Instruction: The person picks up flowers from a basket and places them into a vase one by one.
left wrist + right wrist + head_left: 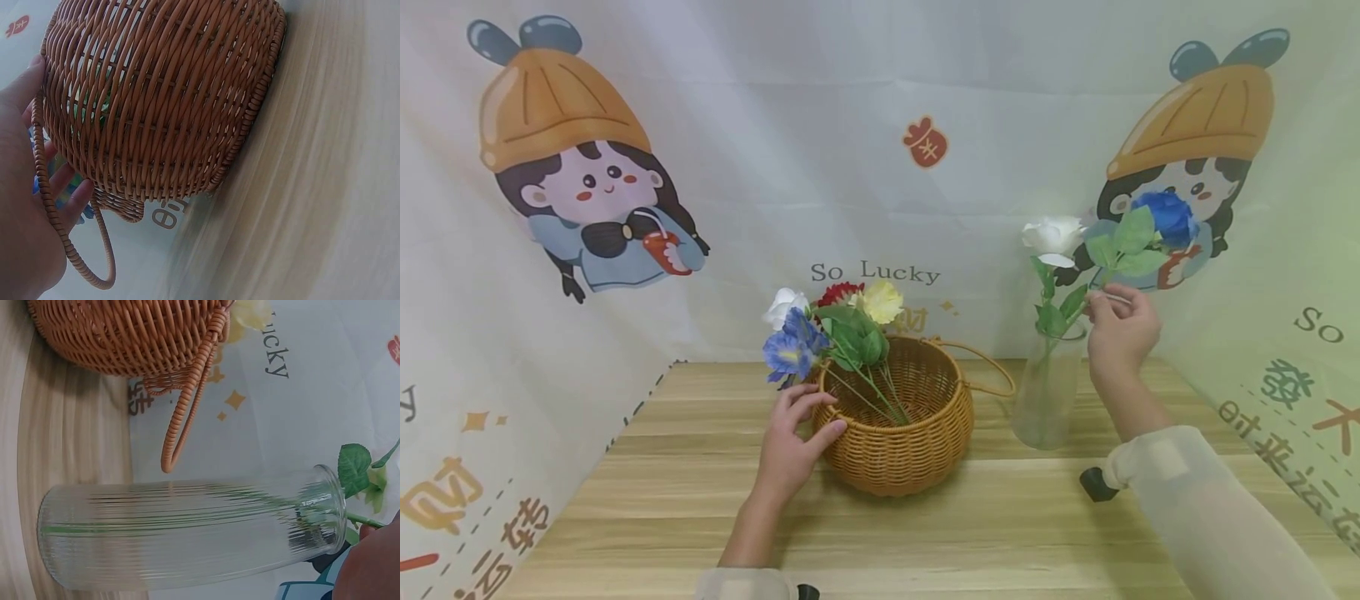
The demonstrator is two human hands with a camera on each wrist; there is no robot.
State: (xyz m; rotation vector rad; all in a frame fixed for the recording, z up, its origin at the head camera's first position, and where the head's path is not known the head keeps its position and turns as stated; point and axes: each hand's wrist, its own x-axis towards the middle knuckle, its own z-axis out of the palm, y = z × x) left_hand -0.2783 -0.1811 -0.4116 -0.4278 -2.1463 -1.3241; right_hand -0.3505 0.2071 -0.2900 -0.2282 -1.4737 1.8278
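A blue rose [1168, 218] has its green stem pinched by my right hand [1123, 329], just above the mouth of a clear ribbed vase [1043, 400]. Beside it a white rose [1052, 237] stands in the vase. In the right wrist view, green stems show through the vase [187, 537], and part of my right hand [369, 569] is at its mouth. My left hand [793, 442] grips the left rim of a wicker basket [898, 458]. The left wrist view shows the hand [25, 187] by the basket's wall [162, 94] and handle. Blue, white, red and yellow flowers lean in the basket.
The basket's handle [992, 367] sticks out on the right, toward the vase. Both containers stand on a wooden table [1000, 533]. A printed cloth [820, 167] hangs behind and along the sides. A black object [1099, 485] is at the right sleeve's cuff.
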